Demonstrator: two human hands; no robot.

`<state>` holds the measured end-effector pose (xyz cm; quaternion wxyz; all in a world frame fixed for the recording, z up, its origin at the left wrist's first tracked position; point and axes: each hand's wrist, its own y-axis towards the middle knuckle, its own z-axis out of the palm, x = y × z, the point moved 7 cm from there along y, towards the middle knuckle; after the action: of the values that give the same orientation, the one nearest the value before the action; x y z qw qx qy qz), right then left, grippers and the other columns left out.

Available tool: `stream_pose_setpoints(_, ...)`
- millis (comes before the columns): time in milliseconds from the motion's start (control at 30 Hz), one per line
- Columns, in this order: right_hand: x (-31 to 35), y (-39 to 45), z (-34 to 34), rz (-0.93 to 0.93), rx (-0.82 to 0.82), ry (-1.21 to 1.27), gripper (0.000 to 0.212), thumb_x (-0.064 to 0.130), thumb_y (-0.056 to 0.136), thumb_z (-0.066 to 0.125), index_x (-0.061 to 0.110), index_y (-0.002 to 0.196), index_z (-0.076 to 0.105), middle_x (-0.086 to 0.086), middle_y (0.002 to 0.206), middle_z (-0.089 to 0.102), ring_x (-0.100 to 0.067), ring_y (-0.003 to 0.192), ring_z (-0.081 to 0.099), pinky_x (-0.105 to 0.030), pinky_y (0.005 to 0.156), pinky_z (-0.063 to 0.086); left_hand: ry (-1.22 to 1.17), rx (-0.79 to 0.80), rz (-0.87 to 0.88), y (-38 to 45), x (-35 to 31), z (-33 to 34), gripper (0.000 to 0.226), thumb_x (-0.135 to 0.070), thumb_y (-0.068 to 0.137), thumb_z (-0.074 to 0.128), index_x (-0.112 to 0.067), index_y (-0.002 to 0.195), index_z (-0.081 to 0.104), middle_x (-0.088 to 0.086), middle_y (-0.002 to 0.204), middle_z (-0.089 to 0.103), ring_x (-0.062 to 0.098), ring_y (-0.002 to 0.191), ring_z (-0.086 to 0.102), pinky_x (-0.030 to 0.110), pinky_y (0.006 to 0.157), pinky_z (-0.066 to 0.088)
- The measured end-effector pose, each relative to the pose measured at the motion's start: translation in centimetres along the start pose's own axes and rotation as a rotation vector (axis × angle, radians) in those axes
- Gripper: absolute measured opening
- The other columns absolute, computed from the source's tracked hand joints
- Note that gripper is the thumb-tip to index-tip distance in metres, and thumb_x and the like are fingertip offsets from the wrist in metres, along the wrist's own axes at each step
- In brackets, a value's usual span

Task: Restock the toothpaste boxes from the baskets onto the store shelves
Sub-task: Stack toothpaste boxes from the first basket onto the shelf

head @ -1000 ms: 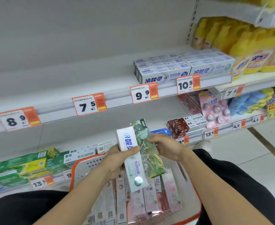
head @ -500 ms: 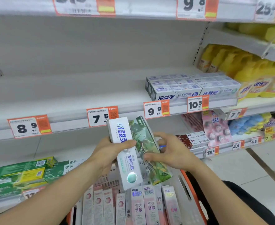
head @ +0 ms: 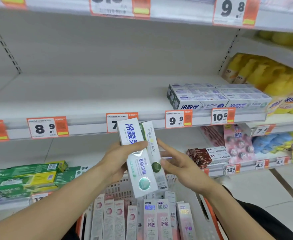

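My left hand (head: 118,161) grips a white toothpaste box (head: 135,158) with blue lettering, held upright in front of the shelf edge. Beside it stands a green-and-white toothpaste box (head: 153,153); whether my left hand also holds it is unclear. My right hand (head: 175,163) touches the green box's right side with fingers nearly straight. Below, the white-and-orange basket (head: 209,212) holds several pink and white toothpaste boxes (head: 158,220) standing on end. On the middle shelf (head: 90,94), a stack of white toothpaste boxes (head: 209,97) lies at the right.
Price tags (head: 47,127) run along the shelf edges. Green toothpaste boxes (head: 29,177) lie on the lower shelf at left, brown and white boxes (head: 206,155) at right. Yellow bottles (head: 272,80) fill the neighbouring shelf bay at right. My dark trouser leg (head: 263,220) is beside the basket.
The view has tilted up toward the shelves. Both boxes rose from above the basket to the shelf-edge height. The green box turned from its leafy face to its white face; my right hand loosened.
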<state>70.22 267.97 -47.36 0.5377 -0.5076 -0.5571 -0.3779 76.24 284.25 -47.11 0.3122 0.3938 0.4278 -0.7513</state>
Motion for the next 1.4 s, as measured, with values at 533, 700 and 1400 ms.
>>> stream_pose_setpoints(533,0.9,-2.3,-3.8,0.11,-0.105,0.099,0.036,0.029,0.106,0.041,0.026,0.133,0.065,-0.001,0.132,0.067,-0.024,0.126,0.061,-0.048,0.109,0.043,-0.075,0.084,0.034,1.3,0.7,2.7,0.056,-0.018,0.075,0.084,-0.012,0.127,0.065,0.013,0.118,0.073,0.035,0.11,0.07,0.054,0.101,0.051)
stream_pose_setpoints(700,1.4,-2.7,-4.6,0.077,-0.096,-0.037,0.043,0.008,0.099,0.059,0.023,0.14,0.056,-0.004,0.125,0.071,-0.028,0.116,0.067,-0.043,0.1,0.054,-0.08,0.07,0.034,1.1,1.1,3.4,0.053,-0.019,0.078,0.077,-0.009,0.128,0.064,0.015,0.118,0.073,0.036,0.108,0.07,0.054,0.099,0.051)
stream_pose_setpoints(1400,18.4,14.3,-23.3,0.01,-0.498,-1.276,0.05,0.013,0.096,0.06,0.037,0.138,0.047,-0.003,0.135,0.059,-0.029,0.119,0.058,-0.046,0.105,0.044,-0.3,0.025,0.098,3.7,-2.5,6.2,0.05,-0.018,0.079,0.078,-0.01,0.126,0.064,0.0,0.085,0.074,0.016,0.074,0.07,0.029,0.068,0.055)
